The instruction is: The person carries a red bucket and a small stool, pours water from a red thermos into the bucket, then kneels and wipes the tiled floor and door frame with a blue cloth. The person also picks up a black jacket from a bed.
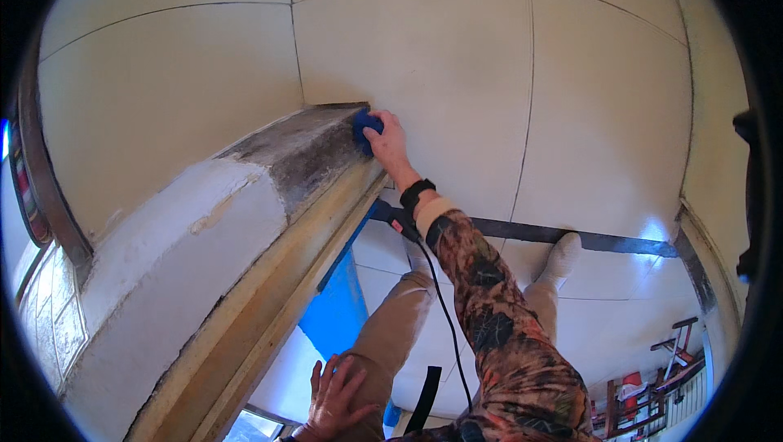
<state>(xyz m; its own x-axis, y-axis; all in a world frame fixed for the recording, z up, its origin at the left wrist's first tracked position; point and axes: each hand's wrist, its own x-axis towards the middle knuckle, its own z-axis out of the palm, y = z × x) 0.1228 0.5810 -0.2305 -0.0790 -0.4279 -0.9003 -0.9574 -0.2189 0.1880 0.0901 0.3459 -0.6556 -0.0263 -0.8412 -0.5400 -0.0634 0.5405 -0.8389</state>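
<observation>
My right hand (386, 141) reaches forward, its fingers closed around a blue sponge or pad (368, 129). The pad touches the dark, rough lower strip (321, 154) at the foot of a wall beside a door frame (269, 271). Above that strip the wall has white plaster (177, 228) with a peeling edge. My left hand (339, 396) is empty, fingers spread, over my left knee. A corded tool (400, 226) with a black cable lies near my foot, partly hidden by my right forearm.
Large cream tiles (416, 63) cover the floor. A dark threshold strip (526, 231) crosses it under my feet. A blue panel (336, 307) stands behind the frame. Wooden stools or racks (664, 381) with a red item are at lower right. A dark wooden furniture edge (49, 154) is far left.
</observation>
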